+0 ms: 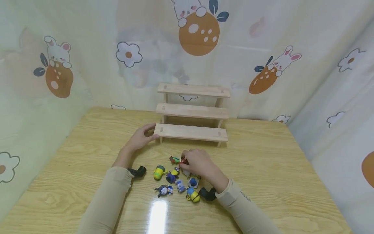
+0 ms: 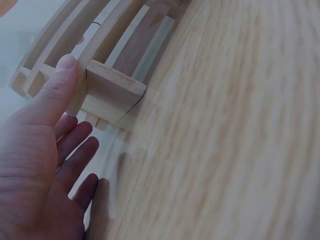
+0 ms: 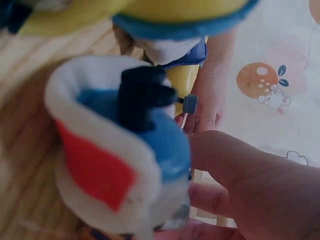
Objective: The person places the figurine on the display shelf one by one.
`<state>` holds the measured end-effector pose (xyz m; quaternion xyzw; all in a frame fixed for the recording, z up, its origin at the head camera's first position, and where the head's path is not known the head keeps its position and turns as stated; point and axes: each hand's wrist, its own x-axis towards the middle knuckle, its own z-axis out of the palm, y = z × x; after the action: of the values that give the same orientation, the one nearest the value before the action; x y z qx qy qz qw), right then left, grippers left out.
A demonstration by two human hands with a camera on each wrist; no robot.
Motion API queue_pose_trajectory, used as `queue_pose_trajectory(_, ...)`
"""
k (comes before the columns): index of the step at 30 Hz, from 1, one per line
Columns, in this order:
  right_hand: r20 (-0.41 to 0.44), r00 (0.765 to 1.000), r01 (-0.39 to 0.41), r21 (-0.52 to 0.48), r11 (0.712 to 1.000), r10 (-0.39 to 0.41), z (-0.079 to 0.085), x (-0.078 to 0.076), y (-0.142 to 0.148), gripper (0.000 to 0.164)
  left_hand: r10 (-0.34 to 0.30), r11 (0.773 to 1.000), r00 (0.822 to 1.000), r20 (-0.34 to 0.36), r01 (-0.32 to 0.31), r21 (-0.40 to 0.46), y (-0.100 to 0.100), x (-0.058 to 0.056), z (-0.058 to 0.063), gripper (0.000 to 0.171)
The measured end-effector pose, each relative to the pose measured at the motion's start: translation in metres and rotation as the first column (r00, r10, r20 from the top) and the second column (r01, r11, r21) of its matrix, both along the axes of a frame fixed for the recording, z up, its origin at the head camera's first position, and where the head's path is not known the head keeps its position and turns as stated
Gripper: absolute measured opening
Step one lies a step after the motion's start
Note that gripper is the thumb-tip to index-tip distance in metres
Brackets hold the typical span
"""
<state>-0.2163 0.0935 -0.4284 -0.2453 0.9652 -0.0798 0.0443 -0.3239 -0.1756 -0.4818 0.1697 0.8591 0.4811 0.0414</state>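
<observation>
A three-step wooden display stand [image 1: 190, 131] stands at the back of the table. My left hand [image 1: 141, 138] is at the left end of its lowest step, the thumb laid along the step's end [image 2: 115, 82] and the other fingers loosely spread below. Over a group of small toy figures, my right hand [image 1: 201, 164] pinches a red figure [image 1: 182, 161] between thumb and forefinger. Beside that lies a green-and-red figure [image 1: 174, 160]. Close to the right wrist are a blue-and-white figure with a red patch [image 3: 95, 170] and a yellow-and-blue figure [image 3: 190, 12].
Nearer the front lie a yellow-green figure [image 1: 158, 173], a purple-and-yellow figure [image 1: 173, 175], a dark-eared figure [image 1: 164, 190], a pale blue figure [image 1: 180, 186] and a yellow figure in blue [image 1: 193, 195]. A patterned curtain [image 1: 96, 65] hangs behind the wooden table [image 1: 263, 169].
</observation>
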Motion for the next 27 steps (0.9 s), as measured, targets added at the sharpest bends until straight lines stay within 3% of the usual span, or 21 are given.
queue_pose_trajectory(10, 0.055, 0.998, 0.014, -0.109, 0.994, -0.008, -0.004, -0.006, 0.001, 0.031, 0.0, 0.999, 1.0, 0.031, -0.001, 0.032, -0.002, -0.002, -0.003, 0.077)
queue_pose_trajectory(15, 0.1, 0.995, 0.042, -0.187, 0.982, -0.023, -0.003, -0.01, 0.003, 0.04, -0.003, 0.999, 0.999, 0.033, 0.001, 0.035, -0.003, -0.003, -0.004, 0.077)
queue_pose_trajectory(18, 0.112, 0.993, 0.05, -0.234, 0.971, -0.024, -0.004, -0.013, 0.005, 0.045, -0.003, 0.999, 0.999, 0.038, 0.002, 0.042, -0.003, -0.004, -0.004, 0.077)
queue_pose_trajectory(27, 0.12, 0.993, 0.031, -0.379, 0.925, 0.016, -0.008, -0.019, 0.01, 0.037, 0.004, 1.0, 1.0, 0.03, -0.005, 0.031, -0.002, 0.001, -0.001, 0.076)
